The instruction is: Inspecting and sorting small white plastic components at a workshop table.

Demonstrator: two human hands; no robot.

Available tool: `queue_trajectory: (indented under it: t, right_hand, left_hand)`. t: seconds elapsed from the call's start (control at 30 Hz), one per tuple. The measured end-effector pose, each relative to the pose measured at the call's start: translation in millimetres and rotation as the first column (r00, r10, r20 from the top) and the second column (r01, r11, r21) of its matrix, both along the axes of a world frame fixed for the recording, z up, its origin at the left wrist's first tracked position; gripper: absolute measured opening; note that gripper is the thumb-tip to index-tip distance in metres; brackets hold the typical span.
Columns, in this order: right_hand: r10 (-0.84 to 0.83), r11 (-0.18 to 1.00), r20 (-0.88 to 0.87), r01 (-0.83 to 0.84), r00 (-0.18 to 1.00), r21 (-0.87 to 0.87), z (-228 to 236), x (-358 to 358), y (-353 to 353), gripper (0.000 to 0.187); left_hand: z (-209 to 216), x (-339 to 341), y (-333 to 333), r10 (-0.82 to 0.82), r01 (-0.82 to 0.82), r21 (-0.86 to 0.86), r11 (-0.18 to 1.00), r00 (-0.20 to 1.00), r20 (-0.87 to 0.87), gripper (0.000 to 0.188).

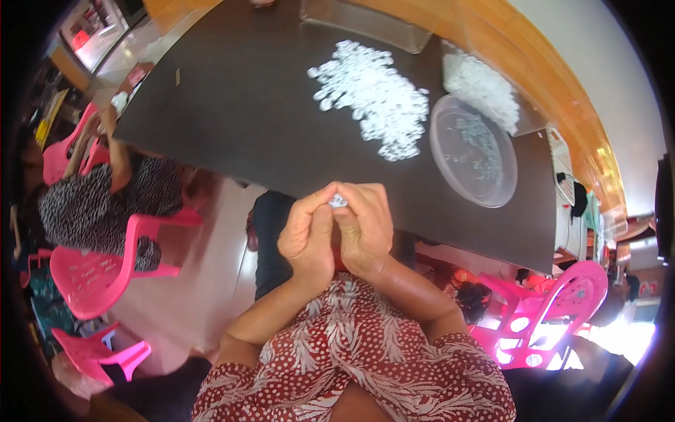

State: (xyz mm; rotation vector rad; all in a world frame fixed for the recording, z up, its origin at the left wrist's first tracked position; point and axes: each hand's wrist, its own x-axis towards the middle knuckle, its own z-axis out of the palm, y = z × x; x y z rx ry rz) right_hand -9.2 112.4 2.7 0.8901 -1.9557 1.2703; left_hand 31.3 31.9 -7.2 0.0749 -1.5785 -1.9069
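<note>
My left hand (309, 235) and my right hand (369, 232) meet just off the near edge of the dark table. Between their thumbs and fingertips they pinch a small white round piece (337, 201), which both hands hold together. Its details are too small to make out. On the tabletop beyond lies a loose pile of similar white round pieces (376, 91). To the right of that pile, a clear round plastic dish (450, 176) holds many tiny grey parts (481, 148).
Behind the dish lies a clear container with small white pieces (481, 84). A clear rectangular tray (365, 29) stands at the table's far side. Another person (105, 204) sits at the left on a pink plastic chair (91, 281). More pink chairs (562, 302) stand at the right.
</note>
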Motion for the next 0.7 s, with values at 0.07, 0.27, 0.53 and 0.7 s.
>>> queue_trajectory:
  t: [0.07,0.27,0.53,0.7]
  right_hand:
    - [-0.022,1.0,0.022,0.022,1.0,0.021,2,-3,6,0.027]
    - [-0.096,0.991,-0.034,0.098,0.995,0.089,27,-29,50,0.019]
    - [-0.554,0.795,-0.232,0.591,0.8,0.14,130,-187,175,0.014]
    - [-0.69,0.619,-0.199,0.71,0.696,0.335,148,-281,242,0.021]
  left_hand:
    - [-5,-4,-2,-0.138,0.125,0.213,0.969,0.989,0.046,0.022]
    - [16,-16,4,-0.412,0.365,0.303,0.88,0.905,0.107,0.029]
    - [11,-54,-23,-0.354,0.347,0.072,0.935,0.899,0.258,0.018]
    - [12,-89,-28,-0.112,0.194,-0.487,0.851,0.975,0.192,0.013]
